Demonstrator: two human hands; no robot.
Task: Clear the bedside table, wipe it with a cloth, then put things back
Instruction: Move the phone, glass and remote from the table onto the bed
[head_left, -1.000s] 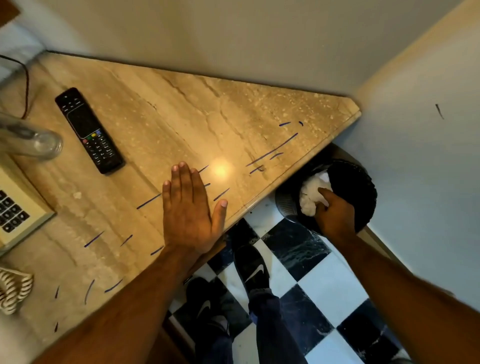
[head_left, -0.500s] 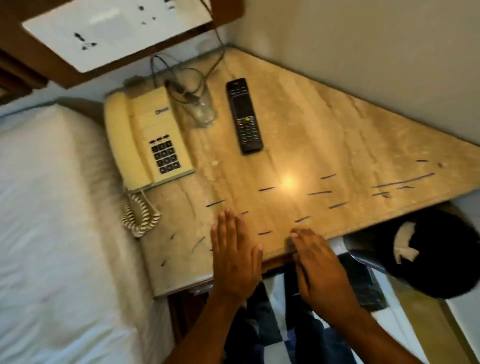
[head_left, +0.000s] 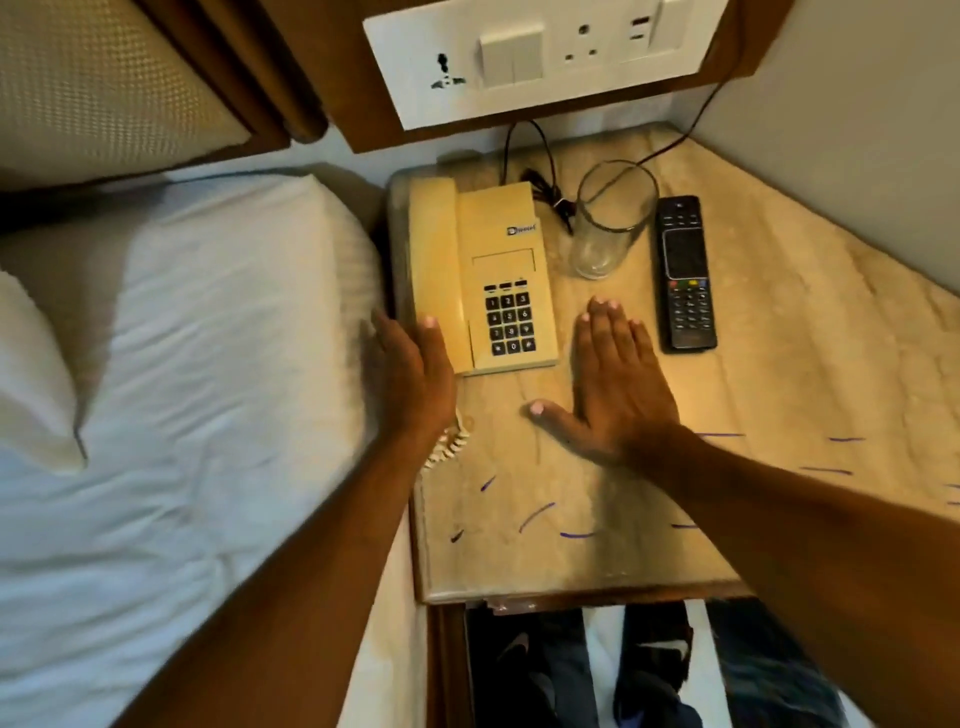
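The marble-topped bedside table (head_left: 779, 374) bears blue pen marks along its near part. A cream telephone (head_left: 483, 275) stands at its left side, an empty clear glass (head_left: 605, 223) behind the middle, and a black remote (head_left: 684, 273) to the right of the glass. My left hand (head_left: 415, 374) is at the telephone's near left corner, fingers touching the handset end, holding nothing. My right hand (head_left: 613, 384) lies flat and open on the tabletop between the telephone and the remote. No cloth is in view.
A bed with white sheets and a pillow (head_left: 182, 364) lies directly left of the table. A white socket panel (head_left: 535, 52) sits on the wall above, with black cables (head_left: 545, 182) trailing behind the telephone. A wall (head_left: 857, 130) bounds the right side. My feet (head_left: 649, 670) show below.
The view swung left from the bin to the telephone end. My right hand left the white wad in the black bin and came onto the table; my left hand moved to the telephone.
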